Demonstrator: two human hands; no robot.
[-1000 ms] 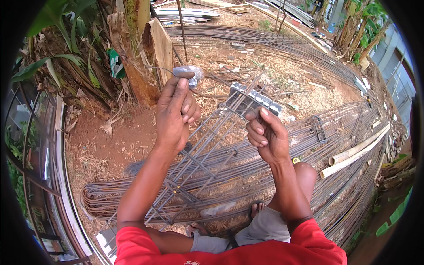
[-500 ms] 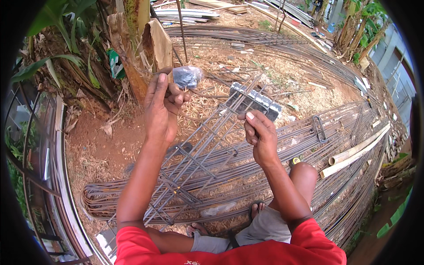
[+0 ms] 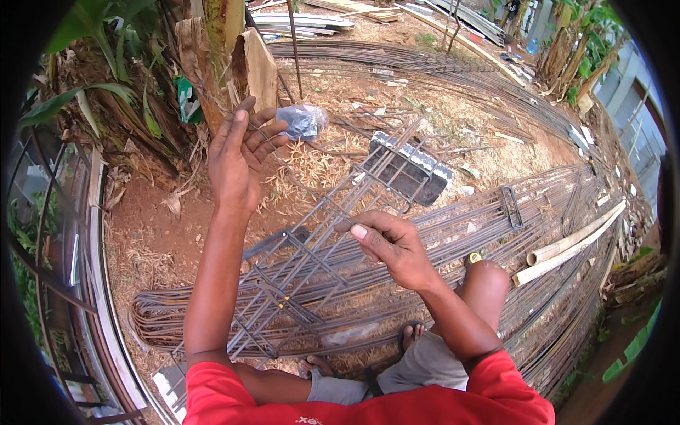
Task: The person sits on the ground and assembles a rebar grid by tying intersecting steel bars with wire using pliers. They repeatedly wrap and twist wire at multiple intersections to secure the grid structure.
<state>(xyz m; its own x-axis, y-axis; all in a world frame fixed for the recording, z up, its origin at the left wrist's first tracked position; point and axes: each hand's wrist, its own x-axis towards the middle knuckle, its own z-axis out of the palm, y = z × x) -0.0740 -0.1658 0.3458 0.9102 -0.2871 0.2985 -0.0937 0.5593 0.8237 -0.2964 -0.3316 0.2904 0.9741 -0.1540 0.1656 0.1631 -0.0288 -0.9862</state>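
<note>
My left hand (image 3: 237,163) is raised beside the banana trunk, fingers apart and loosely bent; a faint thin line, perhaps wire, crosses them. Lower and to the right, my right hand (image 3: 393,244) pinches thumb against forefinger over the steel rebar cage (image 3: 315,262). Anything in that pinch is too small to make out. The cage slants away from me, its far part over a black block with a white-speckled edge (image 3: 407,170). A dark hand tool with a yellow spot (image 3: 285,303), seemingly pincers, lies on the cage's near part.
Long rebars (image 3: 205,301) with bent ends lie beneath the cage. A clear plastic bag with dark contents (image 3: 301,123) sits beyond my left hand. By my knee is a yellow tape measure (image 3: 473,259). To the right are a rectangular steel stirrup (image 3: 504,209) and pale poles (image 3: 567,244).
My left hand has shifted left and its fingers have spread from a pinch. My right hand has come down and left, nearer the cage, still pinched.
</note>
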